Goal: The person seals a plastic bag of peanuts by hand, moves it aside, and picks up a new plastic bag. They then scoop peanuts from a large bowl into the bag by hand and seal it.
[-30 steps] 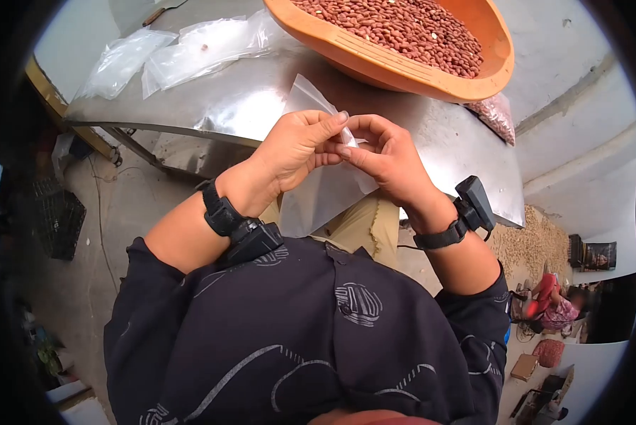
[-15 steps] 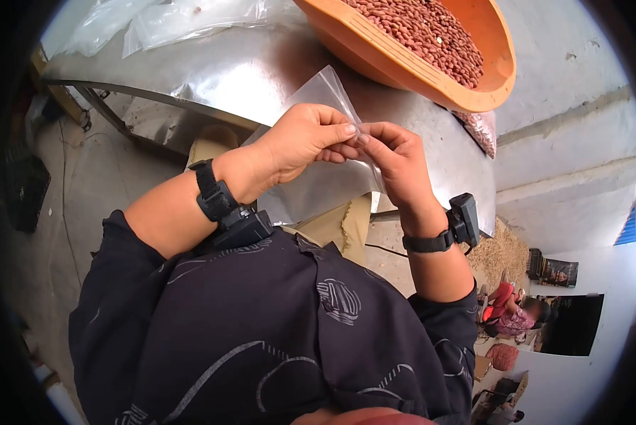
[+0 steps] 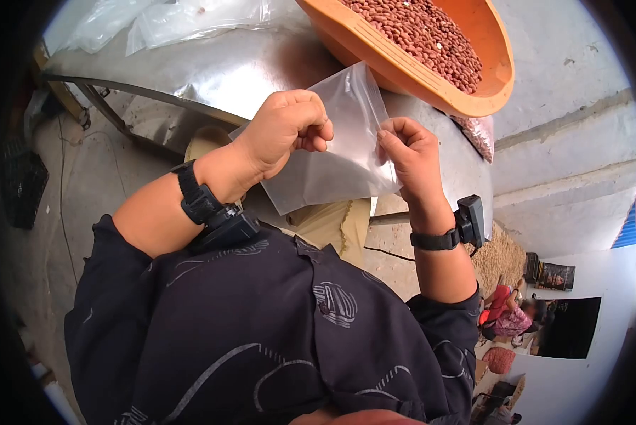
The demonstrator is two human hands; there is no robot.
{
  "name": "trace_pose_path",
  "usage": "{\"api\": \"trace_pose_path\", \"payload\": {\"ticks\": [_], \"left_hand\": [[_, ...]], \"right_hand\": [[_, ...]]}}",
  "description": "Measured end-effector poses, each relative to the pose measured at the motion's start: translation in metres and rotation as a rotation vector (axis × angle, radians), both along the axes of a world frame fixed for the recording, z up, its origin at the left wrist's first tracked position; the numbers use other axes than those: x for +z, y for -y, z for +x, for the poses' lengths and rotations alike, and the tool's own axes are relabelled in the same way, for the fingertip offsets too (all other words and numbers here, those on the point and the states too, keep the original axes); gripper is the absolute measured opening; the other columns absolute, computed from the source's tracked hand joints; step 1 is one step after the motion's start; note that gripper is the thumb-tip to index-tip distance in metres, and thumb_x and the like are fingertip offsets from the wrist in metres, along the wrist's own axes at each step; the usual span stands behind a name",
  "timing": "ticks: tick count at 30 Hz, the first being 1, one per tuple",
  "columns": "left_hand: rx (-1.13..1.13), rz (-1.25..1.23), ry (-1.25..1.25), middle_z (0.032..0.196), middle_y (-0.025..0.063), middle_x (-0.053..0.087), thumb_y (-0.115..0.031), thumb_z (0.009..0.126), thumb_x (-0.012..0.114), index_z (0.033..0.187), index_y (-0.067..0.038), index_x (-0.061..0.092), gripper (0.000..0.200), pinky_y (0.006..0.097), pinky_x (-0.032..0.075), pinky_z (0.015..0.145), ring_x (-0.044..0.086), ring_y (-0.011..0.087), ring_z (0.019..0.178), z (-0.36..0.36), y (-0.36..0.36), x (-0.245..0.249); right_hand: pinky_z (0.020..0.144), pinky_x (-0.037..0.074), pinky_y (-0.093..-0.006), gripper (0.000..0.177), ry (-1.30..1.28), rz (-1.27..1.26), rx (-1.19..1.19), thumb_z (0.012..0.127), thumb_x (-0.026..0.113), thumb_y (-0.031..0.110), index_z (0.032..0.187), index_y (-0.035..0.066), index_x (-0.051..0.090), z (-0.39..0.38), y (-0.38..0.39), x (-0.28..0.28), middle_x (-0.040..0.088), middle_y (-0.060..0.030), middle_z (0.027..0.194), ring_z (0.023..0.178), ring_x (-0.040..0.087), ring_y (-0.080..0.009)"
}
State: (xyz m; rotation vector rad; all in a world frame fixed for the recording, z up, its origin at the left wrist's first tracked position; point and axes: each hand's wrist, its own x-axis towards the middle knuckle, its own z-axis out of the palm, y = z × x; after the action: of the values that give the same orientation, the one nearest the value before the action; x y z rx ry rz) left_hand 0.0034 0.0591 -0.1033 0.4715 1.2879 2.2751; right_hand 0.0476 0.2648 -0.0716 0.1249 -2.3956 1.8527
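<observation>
A clear plastic bag (image 3: 343, 159) is spread between my hands, above my lap and the table edge. My right hand (image 3: 411, 152) pinches the bag's right edge between thumb and fingers. Against the bag's upper left part, my left hand (image 3: 290, 131) is closed with curled fingers, seemingly on the film; its fingertips are partly hidden. Just beyond the bag, an orange scoop-shaped basin (image 3: 396, 67) holds reddish-brown peanuts (image 3: 428, 39).
The metal table (image 3: 183, 71) carries more clear plastic bags (image 3: 197, 21) at the far left. A filled bag (image 3: 477, 134) lies beside the basin. On the right, a person (image 3: 513, 319) sits near a heap (image 3: 498, 262) on the floor. Black bands with devices circle both my wrists.
My hands were together at the bag's edge and are now apart. The left moved left and slightly up, the right slightly right. More of the bag shows between them.
</observation>
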Motion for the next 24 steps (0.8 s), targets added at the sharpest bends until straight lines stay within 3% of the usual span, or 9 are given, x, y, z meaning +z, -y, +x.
{"api": "trace_pose_path", "payload": {"ticks": [5, 9, 12, 13, 16, 18, 20, 24], "left_hand": [[0.098, -0.15, -0.154, 0.068, 0.0027, 0.056, -0.034, 0.079, 0.072, 0.075, -0.005, 0.054, 0.034, 0.0196, 0.042, 0.052, 0.051, 0.0059, 0.057, 0.017, 0.009, 0.024], [0.149, -0.275, -0.333, 0.08, 0.0008, 0.058, -0.025, 0.08, 0.072, 0.098, -0.004, 0.053, 0.033, 0.0187, 0.043, 0.059, 0.052, 0.0045, 0.068, 0.027, 0.031, 0.046], [0.353, -0.13, -0.403, 0.073, 0.0023, 0.056, -0.021, 0.079, 0.073, 0.088, -0.001, 0.054, 0.029, 0.0195, 0.04, 0.053, 0.049, 0.0049, 0.061, 0.034, 0.044, 0.072], [0.384, -0.052, -0.44, 0.074, 0.0021, 0.057, -0.013, 0.082, 0.066, 0.089, 0.0, 0.054, 0.019, 0.0196, 0.041, 0.055, 0.05, 0.0054, 0.064, 0.034, 0.052, 0.08], [0.417, 0.017, -0.597, 0.075, 0.0023, 0.058, -0.009, 0.083, 0.063, 0.089, 0.001, 0.054, 0.014, 0.0191, 0.042, 0.058, 0.052, 0.0061, 0.067, 0.023, 0.08, 0.103], [0.54, -0.081, -0.73, 0.074, 0.0022, 0.059, -0.007, 0.084, 0.061, 0.093, 0.002, 0.055, 0.014, 0.0203, 0.043, 0.056, 0.053, 0.0057, 0.065, 0.021, 0.093, 0.119], [0.651, -0.195, -0.817, 0.073, 0.0022, 0.059, -0.007, 0.084, 0.06, 0.096, 0.002, 0.055, 0.016, 0.0211, 0.042, 0.054, 0.053, 0.0053, 0.063, 0.022, 0.101, 0.13], [0.749, -0.514, -0.899, 0.064, -0.0013, 0.058, -0.009, 0.083, 0.062, 0.1, 0.0, 0.056, 0.02, 0.0201, 0.039, 0.051, 0.048, 0.0036, 0.056, 0.0, 0.106, 0.127]], "right_hand": [[0.054, 0.044, -0.0212, 0.006, -0.125, 0.139, 0.034, 0.082, 0.059, 0.006, 0.081, 0.0, 0.058, 0.011, 0.035, 0.014, 0.058, -0.001, 0.067, 0.059, 0.054, -0.0066], [0.057, 0.047, -0.0254, 0.008, -0.495, 0.334, 0.089, 0.078, 0.062, 0.005, 0.083, 0.001, 0.057, 0.008, 0.072, 0.031, 0.059, -0.0079, 0.065, 0.06, 0.058, -0.0114], [0.058, 0.048, -0.0252, 0.01, -0.681, 0.236, 0.165, 0.079, 0.062, 0.005, 0.085, 0.0, 0.055, -0.001, 0.104, 0.051, 0.06, -0.0082, 0.066, 0.061, 0.059, -0.0117], [0.058, 0.048, -0.0249, 0.01, -0.708, 0.169, 0.189, 0.08, 0.062, 0.005, 0.086, 0.0, 0.055, -0.005, 0.113, 0.057, 0.06, -0.0078, 0.067, 0.062, 0.059, -0.0115], [0.059, 0.048, -0.0238, 0.01, -0.649, -0.144, 0.334, 0.083, 0.059, 0.003, 0.089, -0.002, 0.053, -0.022, 0.131, 0.073, 0.061, -0.0072, 0.071, 0.064, 0.06, -0.0112], [0.059, 0.048, -0.0235, 0.014, -0.537, -0.261, 0.299, 0.086, 0.054, 0.002, 0.098, -0.004, 0.05, -0.028, 0.135, 0.085, 0.062, -0.008, 0.074, 0.065, 0.06, -0.0111], [0.066, 0.049, -0.0234, 0.022, -0.422, -0.251, 0.282, 0.087, 0.055, 0.003, 0.106, -0.005, 0.05, -0.042, 0.126, 0.087, 0.063, -0.0091, 0.084, 0.071, 0.061, -0.0113], [0.054, 0.05, -0.0245, 0.027, -0.134, -0.163, 0.197, 0.085, 0.051, 0.003, 0.11, -0.006, 0.048, -0.073, 0.106, 0.071, 0.062, -0.0089, 0.082, 0.064, 0.059, -0.0121]]}}
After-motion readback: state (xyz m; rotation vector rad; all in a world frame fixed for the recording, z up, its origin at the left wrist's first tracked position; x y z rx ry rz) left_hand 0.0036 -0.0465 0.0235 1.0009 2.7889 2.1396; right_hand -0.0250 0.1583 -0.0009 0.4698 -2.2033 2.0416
